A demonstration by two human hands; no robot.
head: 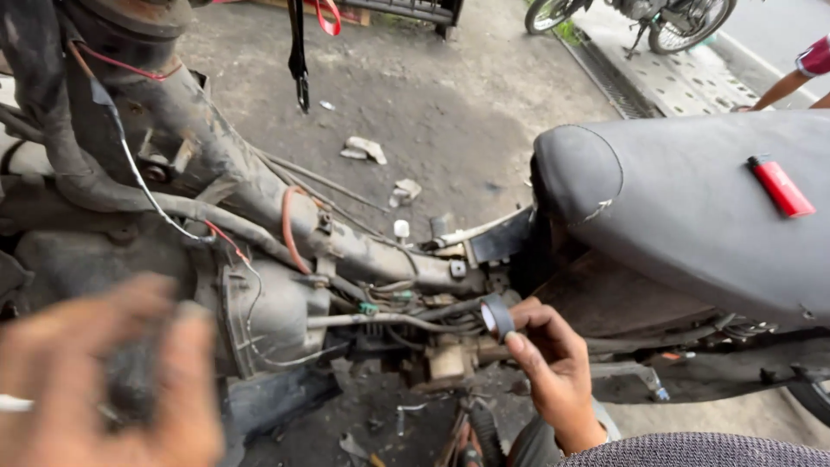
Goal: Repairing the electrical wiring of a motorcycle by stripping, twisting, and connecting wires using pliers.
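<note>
The right hand (553,367) pinches a small roll of black insulating tape (497,316) against the grey wiring bundle (389,322) running leftward along the stripped motorcycle frame (259,199); the blurred left hand (112,372), grip unreadable, hovers farther off.

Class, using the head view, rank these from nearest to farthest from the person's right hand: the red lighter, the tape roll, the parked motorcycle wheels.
From the right hand:
1. Tape roll, at its fingertips.
2. Red lighter, on the black seat, upper right.
3. Parked motorcycle wheels, top edge, across the pavement.
</note>
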